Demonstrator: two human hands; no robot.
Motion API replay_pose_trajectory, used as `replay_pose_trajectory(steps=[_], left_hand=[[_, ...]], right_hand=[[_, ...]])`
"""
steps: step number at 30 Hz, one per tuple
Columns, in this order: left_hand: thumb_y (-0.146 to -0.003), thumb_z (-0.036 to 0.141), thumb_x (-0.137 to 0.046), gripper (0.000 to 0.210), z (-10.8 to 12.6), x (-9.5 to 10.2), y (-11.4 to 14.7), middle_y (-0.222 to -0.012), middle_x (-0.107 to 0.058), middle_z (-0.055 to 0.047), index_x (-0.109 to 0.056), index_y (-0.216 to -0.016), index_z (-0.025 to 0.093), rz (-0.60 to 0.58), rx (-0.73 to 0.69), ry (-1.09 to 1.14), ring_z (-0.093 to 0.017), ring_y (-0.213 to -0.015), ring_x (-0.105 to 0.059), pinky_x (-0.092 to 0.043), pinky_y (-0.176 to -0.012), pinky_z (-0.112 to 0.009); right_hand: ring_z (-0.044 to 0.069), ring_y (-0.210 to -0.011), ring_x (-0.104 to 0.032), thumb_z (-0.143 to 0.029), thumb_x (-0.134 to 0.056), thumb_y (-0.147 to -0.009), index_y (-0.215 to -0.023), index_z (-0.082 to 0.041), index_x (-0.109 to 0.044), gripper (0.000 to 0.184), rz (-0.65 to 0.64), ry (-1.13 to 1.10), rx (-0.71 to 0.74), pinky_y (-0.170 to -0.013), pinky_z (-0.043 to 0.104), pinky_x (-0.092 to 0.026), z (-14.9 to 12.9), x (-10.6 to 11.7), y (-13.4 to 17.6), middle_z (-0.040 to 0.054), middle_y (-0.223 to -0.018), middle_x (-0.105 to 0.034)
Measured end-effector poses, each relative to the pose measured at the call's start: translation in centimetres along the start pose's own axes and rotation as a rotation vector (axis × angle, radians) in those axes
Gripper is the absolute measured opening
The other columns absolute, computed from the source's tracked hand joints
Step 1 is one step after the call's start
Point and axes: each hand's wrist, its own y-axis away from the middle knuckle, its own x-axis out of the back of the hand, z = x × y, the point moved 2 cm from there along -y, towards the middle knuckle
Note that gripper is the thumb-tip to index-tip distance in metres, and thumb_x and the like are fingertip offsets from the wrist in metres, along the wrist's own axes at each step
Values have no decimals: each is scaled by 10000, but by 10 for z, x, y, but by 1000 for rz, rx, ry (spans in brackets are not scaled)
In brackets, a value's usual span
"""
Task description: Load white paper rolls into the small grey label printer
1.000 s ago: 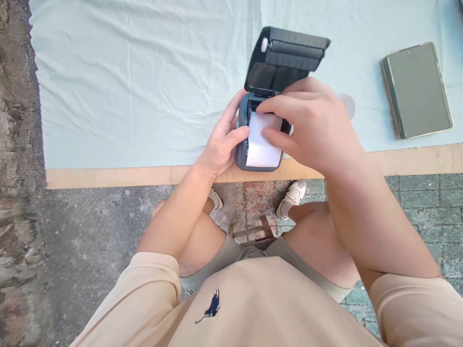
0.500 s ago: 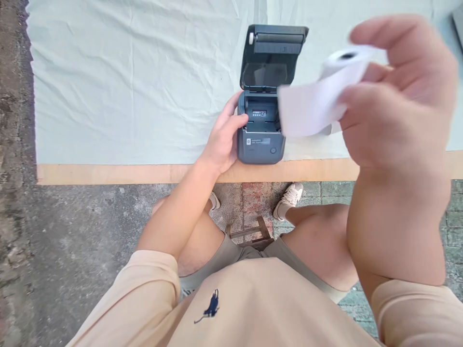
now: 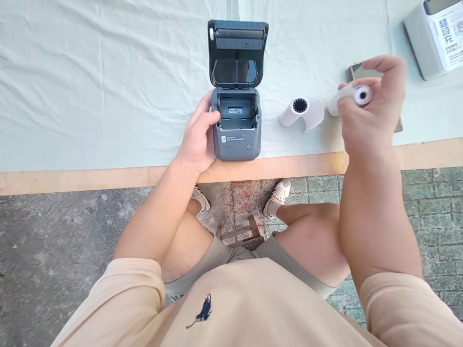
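A dark grey label printer stands near the table's front edge, its lid raised and its paper bay bare. My left hand grips the printer's left side, thumb over the bay's rim. To the right, my right hand pinches a small white paper roll with a dark core hole and a loose strip hanging off its left. Between that hand and the printer, a second white paper roll with a wider black toothed core stands on the cloth, its end curling out rightward.
Partly hidden behind my right hand lies a phone-like flat object. A white box with a printed label stands at the far right. Pale cloth covers the table up to its wooden front edge. A wooden stool shows between my legs.
My right hand has lowered the small paper roll away from the printer, down toward the table on the right. The second roll has come into view. My left hand still holds the printer.
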Motion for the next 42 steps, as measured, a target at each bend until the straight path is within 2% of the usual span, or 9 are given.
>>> replay_pose_trajectory(steps=[6,8,12,16,19,26,31,37,42], left_hand=[[-820,376,-563,377,1,-2,0,-1198,-704,-10,-567,-1189,298,-10,-18,-22,-242,-1253,-639,-565,-1001,-385],[-824,366,-557,378,1,-3,0,-1197,-711,-2,-567,-1196,301,-10,-19,-24,-235,-1247,-641,-576,-989,-380],[-831,334,-544,363,-1,-1,-1,-1201,-713,17,-576,-1192,321,-4,-19,-21,-224,-1209,-654,-590,-979,-380],[-854,305,-549,334,-4,0,-2,-1168,-709,9,-587,-1185,304,-44,-46,54,-227,-1185,-657,-570,-989,-395],[-859,275,-540,342,-3,-1,-1,-1139,-704,-6,-572,-1200,267,-27,-28,86,-230,-1155,-670,-566,-983,-397],[-853,214,-504,359,7,-9,4,-1126,-706,-8,-553,-1207,245,17,20,54,-216,-1218,-650,-538,-1042,-357],[-870,202,-486,347,5,-8,4,-1087,-710,1,-551,-1208,241,15,17,65,-204,-1261,-632,-523,-1070,-344],[-886,173,-458,339,4,-8,4,-1061,-703,12,-542,-1210,223,-16,-3,113,-193,-1211,-662,-535,-1051,-356],[-868,207,-502,340,4,-7,4,-1093,-717,4,-555,-1200,252,11,26,79,-206,-1257,-636,-546,-1024,-336]], right_hand=[[243,-957,-620,-97,-529,-594,-1119,-267,-559,552,-116,30,-160,-785,404,-448,-9,5,6,104,-1090,-668],[269,-1098,-581,-109,-502,-537,-1102,-253,-557,586,-6,20,-73,-899,442,-431,-20,8,6,115,-1177,-616],[316,-1065,-537,-165,-525,-555,-906,-245,-520,360,139,220,173,-919,528,-376,-61,12,9,93,-987,-597],[395,-1203,-509,-228,-644,-677,-1005,-263,-599,333,-311,347,219,-944,616,-311,-94,-3,15,88,-983,-665],[352,-1056,-584,-230,-627,-759,-988,-265,-619,232,-472,381,169,-952,630,-312,-96,-12,16,77,-930,-675],[200,-864,-585,-207,-680,-719,-857,-277,-515,226,-249,-466,-6,-606,323,-457,-111,-3,15,22,-954,-558],[176,-678,-586,-330,-801,-610,-683,-269,-419,394,-389,-917,-284,-624,359,-505,-113,-16,13,-21,-738,-507],[228,-827,-662,-354,-869,-619,-1030,-345,-624,478,-628,-854,-178,-754,422,-567,-113,-22,19,-15,-826,-631],[232,-1022,-660,-378,-816,-748,-897,-311,-635,244,-465,-696,72,-933,430,-553,-121,-20,24,8,-982,-660]])
